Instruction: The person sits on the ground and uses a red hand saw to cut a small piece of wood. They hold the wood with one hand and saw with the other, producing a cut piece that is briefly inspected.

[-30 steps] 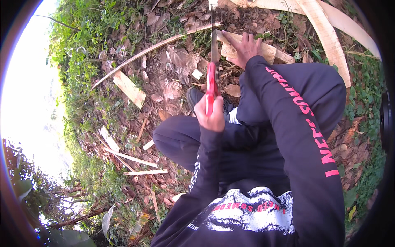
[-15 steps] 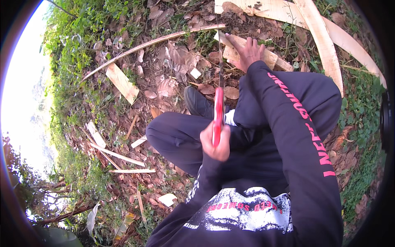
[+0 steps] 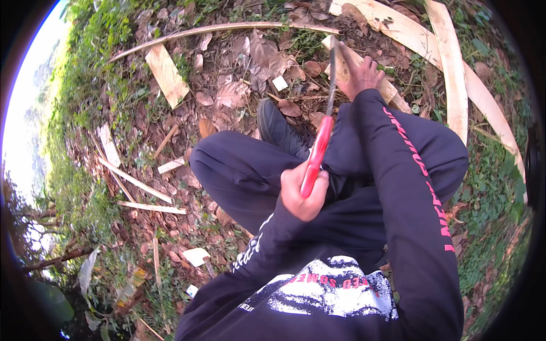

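Observation:
My left hand [image 3: 305, 192] is closed around the red handle of a saw [image 3: 319, 150]. Its narrow blade points away from me, seen nearly edge-on, with the tip at the near end of a pale wooden strip [image 3: 392, 95]. My right hand [image 3: 362, 75] rests over that strip and a short wood block [image 3: 342, 71] beside it, one finger stretched along the top and the others bent over the side. Whether the blade's teeth touch the wood is hard to make out.
Long pale planks [image 3: 452, 74] lie beyond my right knee. A thin curved strip [image 3: 227, 29] stretches across the far ground. Offcuts [image 3: 166, 74] and sticks [image 3: 136, 181] are scattered among dry leaves at left. My shoe [image 3: 278, 128] sits close below the blade.
The saw has swung so its blade leans to the right, its tip now over the wood's end. The view has shifted; my right hand still holds the wood.

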### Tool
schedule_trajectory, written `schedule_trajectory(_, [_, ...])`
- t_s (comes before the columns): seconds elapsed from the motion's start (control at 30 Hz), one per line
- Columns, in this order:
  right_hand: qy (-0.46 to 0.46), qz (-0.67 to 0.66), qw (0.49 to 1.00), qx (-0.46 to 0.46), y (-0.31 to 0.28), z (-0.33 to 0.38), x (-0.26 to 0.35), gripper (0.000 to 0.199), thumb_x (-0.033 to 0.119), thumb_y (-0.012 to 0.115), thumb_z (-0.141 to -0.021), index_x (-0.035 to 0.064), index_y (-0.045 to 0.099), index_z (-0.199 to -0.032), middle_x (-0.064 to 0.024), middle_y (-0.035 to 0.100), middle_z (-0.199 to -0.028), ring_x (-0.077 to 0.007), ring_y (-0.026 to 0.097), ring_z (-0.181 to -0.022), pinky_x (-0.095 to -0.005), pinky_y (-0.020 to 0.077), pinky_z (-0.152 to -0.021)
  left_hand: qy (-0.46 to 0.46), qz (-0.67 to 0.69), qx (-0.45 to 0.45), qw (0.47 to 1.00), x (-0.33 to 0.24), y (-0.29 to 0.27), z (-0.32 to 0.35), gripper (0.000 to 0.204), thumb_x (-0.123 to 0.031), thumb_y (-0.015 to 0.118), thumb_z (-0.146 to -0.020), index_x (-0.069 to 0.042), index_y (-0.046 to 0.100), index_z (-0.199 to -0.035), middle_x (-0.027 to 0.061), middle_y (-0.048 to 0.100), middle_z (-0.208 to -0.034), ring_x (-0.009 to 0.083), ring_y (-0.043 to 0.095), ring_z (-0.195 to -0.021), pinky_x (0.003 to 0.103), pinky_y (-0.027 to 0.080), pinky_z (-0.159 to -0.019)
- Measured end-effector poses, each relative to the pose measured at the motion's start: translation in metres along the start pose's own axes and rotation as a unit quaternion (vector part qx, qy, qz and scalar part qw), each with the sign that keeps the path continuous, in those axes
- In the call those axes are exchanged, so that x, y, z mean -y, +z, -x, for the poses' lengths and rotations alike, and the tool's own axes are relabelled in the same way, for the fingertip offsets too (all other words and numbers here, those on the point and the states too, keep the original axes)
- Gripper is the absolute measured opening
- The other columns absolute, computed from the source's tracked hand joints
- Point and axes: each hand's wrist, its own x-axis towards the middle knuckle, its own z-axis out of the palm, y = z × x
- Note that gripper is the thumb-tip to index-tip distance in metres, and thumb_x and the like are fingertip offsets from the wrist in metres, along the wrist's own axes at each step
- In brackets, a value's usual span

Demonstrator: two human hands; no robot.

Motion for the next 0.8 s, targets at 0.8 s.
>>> schedule_trajectory(0.8, [0.059,0.051,0.996,-0.037,0.034,0.003,0.033,0.112,0.061,0.082,-0.064,0.0558,0.012,-0.152,-0.0167,0.047,-0.100,-0.0365,0.051,-0.093,-0.0564,0.0386,-0.080,0.085,-0.031,0.022,0.996,0.027,-0.049,-0.065,0.007,-0.003,0.055,-0.080,0.004,0.056,-0.077,0.0130,0.046,-0.051,0.0245,0.050,-0.042,0.035,0.040,-0.048])
